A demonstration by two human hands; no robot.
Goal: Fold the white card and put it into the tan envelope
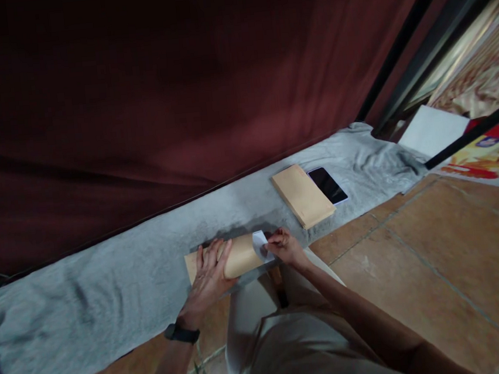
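Observation:
A brown paper envelope (242, 256) lies on the grey cloth in front of me, its right end bulging open. My left hand (209, 273) rests flat across the envelope's left part with its fingers spread, and a dark band circles that wrist. At the open end, my right hand (284, 246) pinches the edge of a white piece of paper (260, 240), part of which sits at the envelope's mouth. How far the paper reaches inside is hidden. Beyond my right hand lies a stack of similar brown envelopes (303, 195).
A dark-screened phone (327, 185) lies against the stack's right side. The long narrow surface wears a grey cloth (120, 270), with a dark red curtain (205, 97) behind it. Black metal bars (422, 58) and a white box-like object (433, 129) stand at the right, above a tiled floor (416, 265).

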